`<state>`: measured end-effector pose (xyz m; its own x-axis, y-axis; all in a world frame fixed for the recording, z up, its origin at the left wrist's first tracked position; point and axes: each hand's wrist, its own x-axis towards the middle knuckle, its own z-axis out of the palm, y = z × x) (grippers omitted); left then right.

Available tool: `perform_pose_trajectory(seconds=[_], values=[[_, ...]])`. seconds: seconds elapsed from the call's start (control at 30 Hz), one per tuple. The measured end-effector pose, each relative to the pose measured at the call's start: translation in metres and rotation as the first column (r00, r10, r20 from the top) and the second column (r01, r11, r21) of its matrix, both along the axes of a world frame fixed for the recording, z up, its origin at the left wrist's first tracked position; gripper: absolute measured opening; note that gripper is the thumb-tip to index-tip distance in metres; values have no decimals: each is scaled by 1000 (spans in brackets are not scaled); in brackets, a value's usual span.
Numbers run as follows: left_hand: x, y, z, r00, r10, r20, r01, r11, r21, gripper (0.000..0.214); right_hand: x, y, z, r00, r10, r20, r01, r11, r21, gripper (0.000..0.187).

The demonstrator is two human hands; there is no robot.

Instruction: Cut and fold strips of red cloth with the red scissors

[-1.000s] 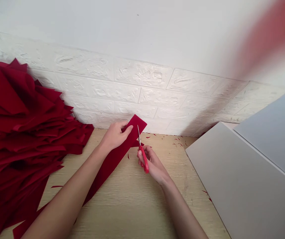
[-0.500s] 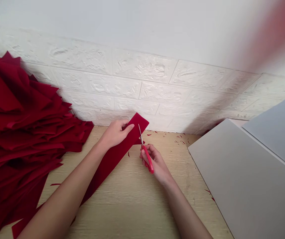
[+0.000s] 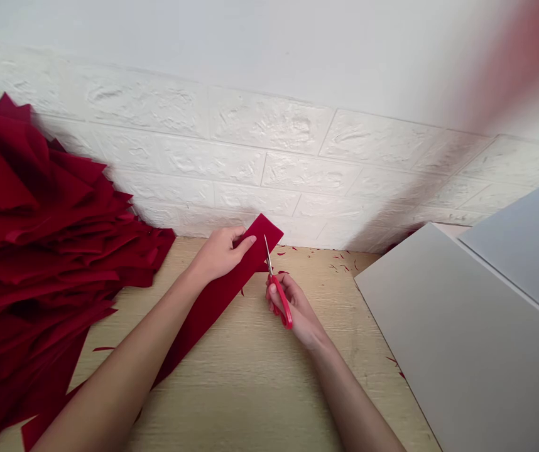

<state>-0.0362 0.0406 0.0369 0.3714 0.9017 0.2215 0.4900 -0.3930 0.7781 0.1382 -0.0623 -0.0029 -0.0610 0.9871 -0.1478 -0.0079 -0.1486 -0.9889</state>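
Observation:
My left hand (image 3: 225, 252) grips a long strip of dark red fabric (image 3: 217, 298) near its far end, thumb on top and fingers underneath. The strip slants from the lower left up towards the wall. In my right hand (image 3: 293, 307) is a pair of scissors (image 3: 283, 301) with red handles, fingers in the loops. The scissors' blades reach over the strip's right edge, just beyond my left thumb; one blade shows on top, the other is hidden. Below the blades, a small red flap sticks out at the strip's edge.
A tall heap of red fabric pieces (image 3: 48, 238) fills the left side. Large grey panels (image 3: 462, 339) stand at the right. Behind is a white brick-patterned wall (image 3: 236, 163). Thin red scraps (image 3: 342, 267) lie on the wooden table (image 3: 250, 389). A red blur (image 3: 528, 56) crosses the upper right.
Almost nothing differs. Both hands, the strip and the scissors sit very slightly further right in view, and the heap slightly further left.

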Motion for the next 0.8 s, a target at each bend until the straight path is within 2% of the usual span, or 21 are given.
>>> perform_pose_trajectory(seconds=[0.8], values=[[-4,5,-2,1000,0,18,0,1000,-4,35,3,1,-8,998,18,-65,-18,1000,-1,48]])
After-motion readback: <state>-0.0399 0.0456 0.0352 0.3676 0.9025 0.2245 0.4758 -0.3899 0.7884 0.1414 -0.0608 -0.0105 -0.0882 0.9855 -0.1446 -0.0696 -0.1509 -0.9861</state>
